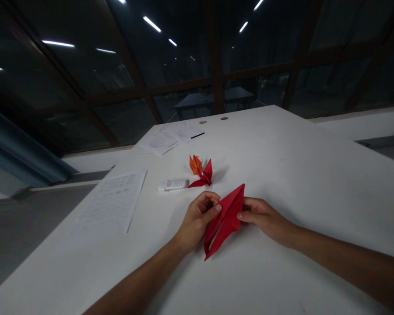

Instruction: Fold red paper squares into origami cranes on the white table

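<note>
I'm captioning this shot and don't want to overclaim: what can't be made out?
In the head view:
Underside of the held red paper: faces away from the camera.
Some fingers of the right hand: behind that paper.
Part of the orange figure: behind the small red figure.
Print on the nearest sheet: too small and blurred.

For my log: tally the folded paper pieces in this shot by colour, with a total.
Red: 2 (the folded sheet held by the left hand and right hand; the red figure beyond them)
Orange: 1 (the orange figure)
Total: 3
</note>
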Demonstrator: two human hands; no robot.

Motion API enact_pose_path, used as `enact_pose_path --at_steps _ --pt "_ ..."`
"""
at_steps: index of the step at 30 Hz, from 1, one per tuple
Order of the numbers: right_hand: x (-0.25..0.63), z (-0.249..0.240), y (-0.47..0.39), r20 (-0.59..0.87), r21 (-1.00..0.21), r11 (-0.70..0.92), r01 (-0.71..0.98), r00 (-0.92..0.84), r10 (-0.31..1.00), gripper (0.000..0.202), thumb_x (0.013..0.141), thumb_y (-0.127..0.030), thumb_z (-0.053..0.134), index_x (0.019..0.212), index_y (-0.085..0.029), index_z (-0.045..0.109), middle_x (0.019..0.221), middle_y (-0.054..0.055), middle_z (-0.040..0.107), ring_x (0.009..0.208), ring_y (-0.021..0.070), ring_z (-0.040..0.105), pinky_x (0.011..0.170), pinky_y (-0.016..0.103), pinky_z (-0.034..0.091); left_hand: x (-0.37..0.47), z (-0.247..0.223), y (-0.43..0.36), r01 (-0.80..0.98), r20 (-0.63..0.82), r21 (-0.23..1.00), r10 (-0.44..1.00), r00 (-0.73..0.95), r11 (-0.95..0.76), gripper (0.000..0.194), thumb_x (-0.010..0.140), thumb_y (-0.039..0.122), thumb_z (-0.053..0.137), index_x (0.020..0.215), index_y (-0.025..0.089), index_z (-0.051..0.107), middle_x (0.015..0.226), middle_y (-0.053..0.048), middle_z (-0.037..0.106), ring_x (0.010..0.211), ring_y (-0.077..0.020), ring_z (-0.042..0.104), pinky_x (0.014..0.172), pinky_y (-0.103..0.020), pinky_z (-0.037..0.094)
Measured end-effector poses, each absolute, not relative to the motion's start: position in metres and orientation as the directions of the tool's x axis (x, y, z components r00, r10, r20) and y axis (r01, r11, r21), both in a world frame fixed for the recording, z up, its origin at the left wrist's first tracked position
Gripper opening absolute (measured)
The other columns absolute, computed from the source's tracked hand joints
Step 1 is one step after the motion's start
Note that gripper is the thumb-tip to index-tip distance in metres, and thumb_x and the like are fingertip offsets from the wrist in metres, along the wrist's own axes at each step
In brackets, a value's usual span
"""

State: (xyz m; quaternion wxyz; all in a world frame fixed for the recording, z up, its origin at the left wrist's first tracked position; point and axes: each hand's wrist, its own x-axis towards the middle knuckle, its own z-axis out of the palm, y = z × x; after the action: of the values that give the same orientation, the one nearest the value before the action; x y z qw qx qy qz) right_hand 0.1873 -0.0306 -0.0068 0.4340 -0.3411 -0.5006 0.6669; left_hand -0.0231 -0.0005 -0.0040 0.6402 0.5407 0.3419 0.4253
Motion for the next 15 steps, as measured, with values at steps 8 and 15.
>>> enact_pose_path --at_steps 8,15 --pt "0.1855 -0.0116 -0.03 -0.009 -0.978 -0.094 -0.186 -0.41 0.912 0.028 0.086 -0.041 0.073 0.098 -0.016 0.07 0.084 0.003 0.065 0.075 0.0156 0.056 0.07 0.03 0.046 -0.0215 -0.0028 -0.001 -0.169 0.025 0.985 0.926 0.377 0.042 0.025 0.084 0.031 0.079 0.095 0.019 0.061 0.089 0.0 0.059 0.076 -0.0109 0.056 0.072 -0.023 0.045" --pt "0.1852 -0.0128 -0.031 -0.004 -0.969 -0.112 -0.218 -0.441 0.898 0.028 0.085 -0.039 0.075 0.101 -0.016 0.068 0.088 0.003 0.066 0.075 0.0151 0.058 0.069 0.03 0.047 -0.0219 -0.0036 -0.0004 -0.179 0.02 0.983 0.926 0.377 0.051 0.026 0.083 0.031 0.08 0.095 0.019 0.06 0.09 0.0 0.06 0.076 -0.0112 0.057 0.073 -0.024 0.045"
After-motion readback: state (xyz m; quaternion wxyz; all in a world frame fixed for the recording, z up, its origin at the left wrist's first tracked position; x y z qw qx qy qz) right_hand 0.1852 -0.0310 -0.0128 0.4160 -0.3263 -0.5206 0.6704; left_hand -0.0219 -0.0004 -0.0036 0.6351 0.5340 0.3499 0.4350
